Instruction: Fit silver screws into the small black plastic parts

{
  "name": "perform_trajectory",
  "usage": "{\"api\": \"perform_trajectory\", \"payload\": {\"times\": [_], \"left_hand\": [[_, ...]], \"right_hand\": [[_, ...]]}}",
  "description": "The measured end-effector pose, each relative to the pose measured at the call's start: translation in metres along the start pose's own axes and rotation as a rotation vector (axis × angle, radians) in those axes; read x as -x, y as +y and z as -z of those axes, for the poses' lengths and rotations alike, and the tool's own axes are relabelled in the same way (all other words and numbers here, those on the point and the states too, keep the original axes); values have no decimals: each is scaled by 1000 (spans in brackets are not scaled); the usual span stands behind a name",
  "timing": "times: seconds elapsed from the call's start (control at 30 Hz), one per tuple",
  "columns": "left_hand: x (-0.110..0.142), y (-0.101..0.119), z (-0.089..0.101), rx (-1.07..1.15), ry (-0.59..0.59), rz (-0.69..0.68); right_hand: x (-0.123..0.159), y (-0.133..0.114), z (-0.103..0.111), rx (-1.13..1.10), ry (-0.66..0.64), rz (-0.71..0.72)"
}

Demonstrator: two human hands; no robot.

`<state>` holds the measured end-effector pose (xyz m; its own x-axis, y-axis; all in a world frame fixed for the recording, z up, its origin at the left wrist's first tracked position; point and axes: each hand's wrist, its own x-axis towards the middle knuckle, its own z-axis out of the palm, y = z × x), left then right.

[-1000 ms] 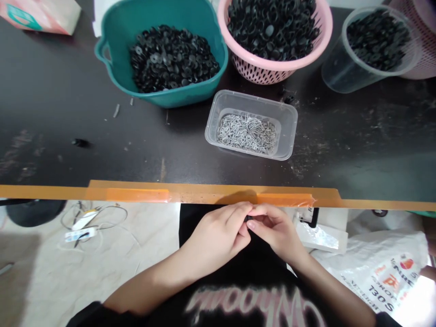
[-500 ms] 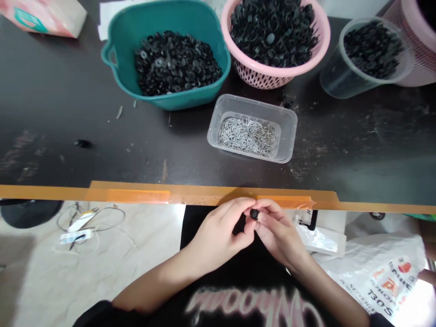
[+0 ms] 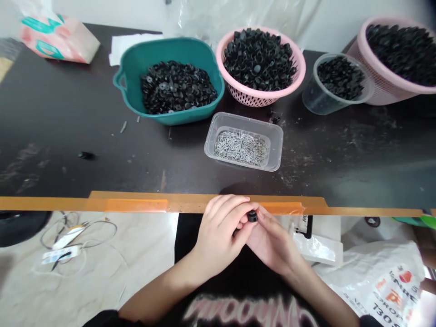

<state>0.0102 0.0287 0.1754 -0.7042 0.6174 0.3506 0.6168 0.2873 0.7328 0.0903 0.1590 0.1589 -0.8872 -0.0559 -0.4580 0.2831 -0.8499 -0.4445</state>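
Observation:
My left hand (image 3: pixel 220 225) and my right hand (image 3: pixel 272 240) meet just below the table's orange front edge. Between their fingertips they pinch a small black ring-shaped piece (image 3: pixel 252 217), partly hidden by my fingers. Across the table, black washers (image 3: pixel 179 88) fill a teal basin (image 3: pixel 170 44), and more black pieces (image 3: pixel 259 59) lie in a pink basket (image 3: pixel 260 96). Nearest my hands on the tabletop, a clear plastic tub (image 3: pixel 276 136) holds silver screws (image 3: pixel 241 148).
A clear cup (image 3: pixel 315 96) of black pieces stands beside a larger pink basket (image 3: pixel 384 94). The dark table (image 3: pixel 357 163) has an orange strip (image 3: pixel 136 205) along its edge. A loose black piece (image 3: pixel 86 156) lies at left. Below are wires (image 3: pixel 68 236) and a printed plastic sack (image 3: pixel 381 281).
The view has tilted upward, showing more of the far table and the larger pink basket. My hands have closed in around the black piece, which now sits closer to the table edge.

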Motion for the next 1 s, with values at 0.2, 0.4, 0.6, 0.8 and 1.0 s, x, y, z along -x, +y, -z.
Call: {"api": "perform_trajectory", "payload": {"times": [0.2, 0.4, 0.6, 0.8, 1.0], "left_hand": [[-5, 1, -2, 39, 16, -6], [-5, 2, -1, -12, 69, -25], [-4, 2, -1, -78, 105, -59], [-3, -5, 0, 70, -23, 12], [-1, -7, 1, 124, -67, 33]], "right_hand": [[0, 1, -5, -89, 92, -43], [-1, 2, -10, -110, 66, -14], [-4, 5, -9, -80, 112, -11], [-7, 2, -9, -51, 76, -26], [-6, -2, -12, -181, 29, -72]]}}
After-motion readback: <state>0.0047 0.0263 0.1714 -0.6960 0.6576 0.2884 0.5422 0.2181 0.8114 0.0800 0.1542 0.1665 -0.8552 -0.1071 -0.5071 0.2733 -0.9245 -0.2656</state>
